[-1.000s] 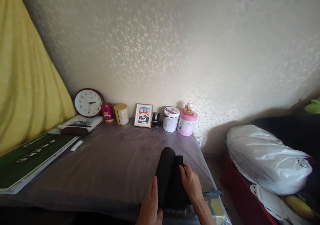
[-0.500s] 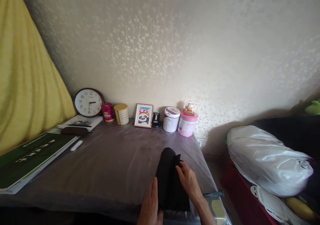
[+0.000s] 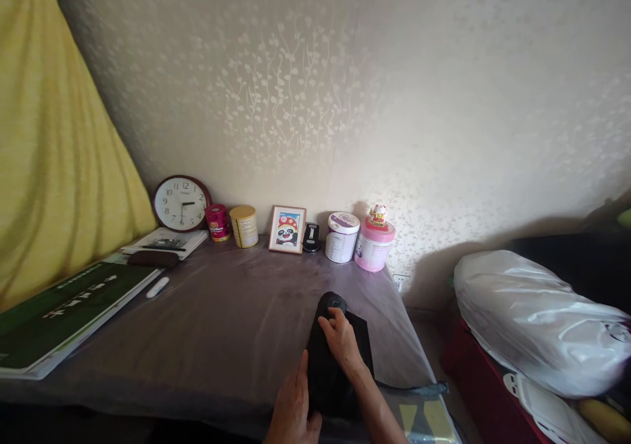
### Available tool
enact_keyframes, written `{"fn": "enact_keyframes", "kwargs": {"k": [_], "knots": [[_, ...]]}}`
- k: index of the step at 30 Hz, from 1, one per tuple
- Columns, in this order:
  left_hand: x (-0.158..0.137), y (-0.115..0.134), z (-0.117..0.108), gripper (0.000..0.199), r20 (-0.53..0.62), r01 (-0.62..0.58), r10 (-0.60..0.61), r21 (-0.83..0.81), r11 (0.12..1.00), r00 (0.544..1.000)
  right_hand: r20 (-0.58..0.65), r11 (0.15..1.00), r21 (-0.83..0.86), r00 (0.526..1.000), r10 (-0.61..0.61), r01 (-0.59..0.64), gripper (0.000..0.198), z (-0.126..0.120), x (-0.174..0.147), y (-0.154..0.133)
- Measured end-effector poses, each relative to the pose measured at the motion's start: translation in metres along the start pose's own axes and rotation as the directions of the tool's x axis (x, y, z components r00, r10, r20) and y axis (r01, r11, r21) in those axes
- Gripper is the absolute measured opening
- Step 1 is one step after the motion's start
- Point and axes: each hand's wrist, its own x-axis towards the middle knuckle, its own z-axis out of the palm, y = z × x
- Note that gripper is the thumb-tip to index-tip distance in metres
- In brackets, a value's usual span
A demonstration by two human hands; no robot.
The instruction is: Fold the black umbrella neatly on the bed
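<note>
Black item (image 3: pixel 328 375), seemingly partway worked, near the close edge of a tabletop (image 3: pixel 221 325)

The tabletop, covered in a greyish-brown, slightly shiny cloth, fills the lower middle of the view. Beyond its right side, a large white plastic bag (image 3: pixel 532 319) bulges over something red. A big green book (image 3: pixel 79 312) lies flat at the far left.

The black item sits right of centre, close to the near edge. Judging by its form, the work looks about partway along: the left part is gathered into a long, rounded shape, while a flat section (image 3: pixel 362 345) on the right lies outside it and seems to be what is left. The item is matte and plain, apparently soft cloth, longer than it is wide, and points away from the person. Whether anything is inside cannot be told.

The left hand (image 3: pixel 294 401) rests along the item's left side, fingers close together; how firmly it grips is unclear. The right hand (image 3: pixel 340 339) reaches over the top, fingers bent onto the far end; whether they pinch the material cannot be told. Just beyond those fingertips, a small rounded end shows a faint bluish sheen.
</note>
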Motion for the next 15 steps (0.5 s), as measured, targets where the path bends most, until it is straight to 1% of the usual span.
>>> {"fn": "enact_keyframes", "kwargs": {"k": [3,6,8,10,11,13,15], "knots": [[0.0,0.008,-0.005,0.088,-0.001,0.032,-0.032,0.066,0.997,0.999,0.115,0.998,0.047,0.992,0.041,-0.047,0.032,0.002,0.001,-0.001],[0.0,0.009,-0.005,0.077,0.003,0.048,-0.048,0.089,0.995,0.999,0.245,0.987,0.125,0.967,0.065,-0.098,0.031,0.002,0.0,-0.002],[-0.003,0.0,-0.001,0.074,-0.011,0.031,-0.03,0.085,0.996,0.999,0.271,0.99,0.127,0.962,0.029,-0.065,0.025,0.002,-0.002,-0.003],[-0.006,-0.012,0.005,0.07,-0.025,-0.011,0.013,0.089,0.996,1.0,0.277,0.994,0.106,0.961,-0.02,-0.01,0.018,0.001,-0.004,-0.005],[-0.009,-0.018,0.007,0.069,-0.036,-0.005,0.008,0.094,0.996,0.999,0.278,0.995,0.094,0.96,-0.042,0.016,0.017,0.0,-0.005,-0.007],[-0.014,-0.024,0.008,0.076,-0.113,-0.003,0.013,0.087,0.996,0.994,0.278,0.996,0.065,0.957,-0.077,0.061,0.018,-0.001,-0.007,-0.011],[-0.017,-0.021,0.003,0.083,-0.225,-0.013,0.034,0.093,0.996,0.974,0.279,0.995,0.028,0.955,-0.096,0.091,0.019,-0.001,-0.009,-0.014]]}}
